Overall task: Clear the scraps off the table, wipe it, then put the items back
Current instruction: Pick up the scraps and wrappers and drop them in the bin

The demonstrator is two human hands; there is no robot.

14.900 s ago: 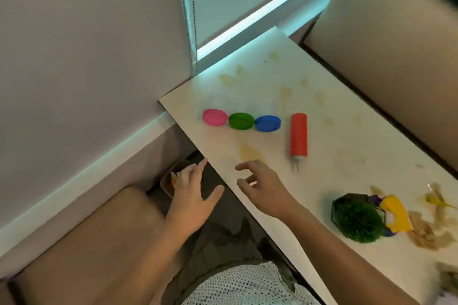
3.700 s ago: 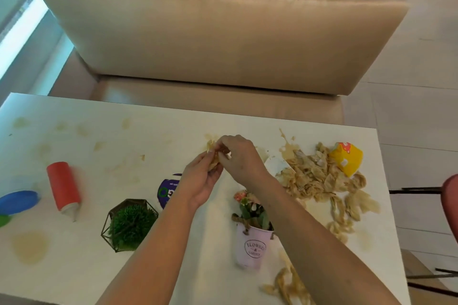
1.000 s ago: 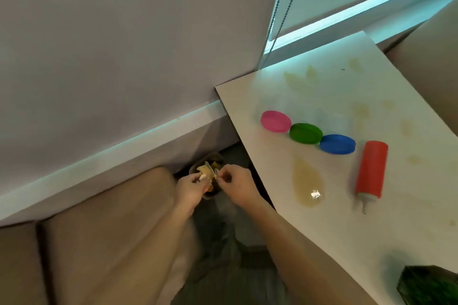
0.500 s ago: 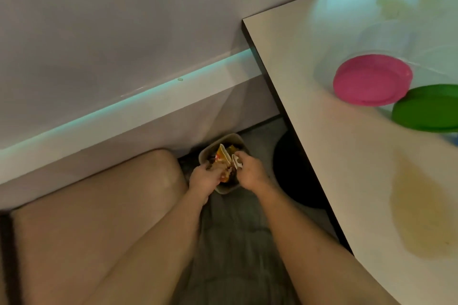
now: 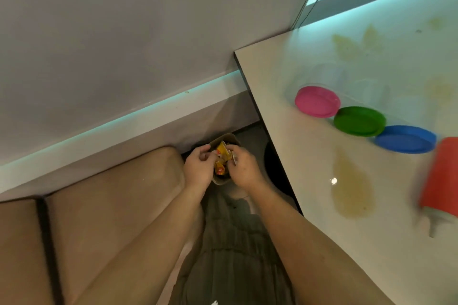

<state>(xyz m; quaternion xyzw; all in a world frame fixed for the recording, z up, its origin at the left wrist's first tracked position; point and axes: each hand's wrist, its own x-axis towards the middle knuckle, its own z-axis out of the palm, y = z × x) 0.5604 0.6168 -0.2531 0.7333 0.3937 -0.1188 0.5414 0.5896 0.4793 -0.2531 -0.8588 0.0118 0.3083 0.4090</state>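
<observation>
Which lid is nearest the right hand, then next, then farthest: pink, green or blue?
In the head view, from the right hand:
1. Pink round plastic lid, by the table's corner.
2. Green round plastic lid, in the middle.
3. Blue round plastic lid, beside the red bottle.

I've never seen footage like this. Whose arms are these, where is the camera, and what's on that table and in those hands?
No machine here: a person wears one camera on the head, looking down at their bare arms. The left hand and right hand reach to a small bin on the floor beside the table, both seemingly pinching yellow scraps over it. On the table lie a pink lid, green lid and blue lid in a row, a red bottle and a yellowish stain.
</observation>
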